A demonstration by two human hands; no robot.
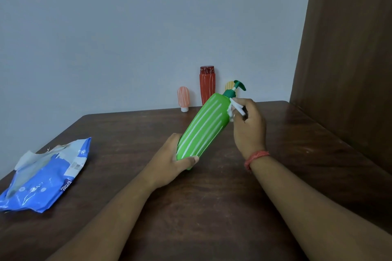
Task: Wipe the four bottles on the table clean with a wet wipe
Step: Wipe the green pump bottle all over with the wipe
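The green pump bottle is bright lime with thin white stripes running its length, a smooth rounded shoulder and a darker green collar and pump head on a white stem. It is held tilted above the middle of the table, base low toward the person, pump end raised and leaning away to the right.

The left hand grips the base of the bottle, its thumb curled across the front of the lower end and the fingers wrapped behind. The right hand is curled near the bottle's shoulder, pinching a crumpled white wet wipe that presses against the bottle just below the collar. A red thread bracelet circles the right wrist.

Three other bottles stand upright along the table's far edge against the wall: a small pink tube bottle on its white cap, a taller red bottle with a dark red cap and faint white stripes, and a small yellow bottle — mostly hidden behind the pump head.

The table is dark brown wood with a visible grain and a dull sheen. On its left side, well apart from the hands, lies an opened blue wet-wipe packet, crumpled, its flap lifted. The wall behind is plain pale grey-blue; a dark brown wooden panel rises along the right — whether door or cupboard, I cannot tell.
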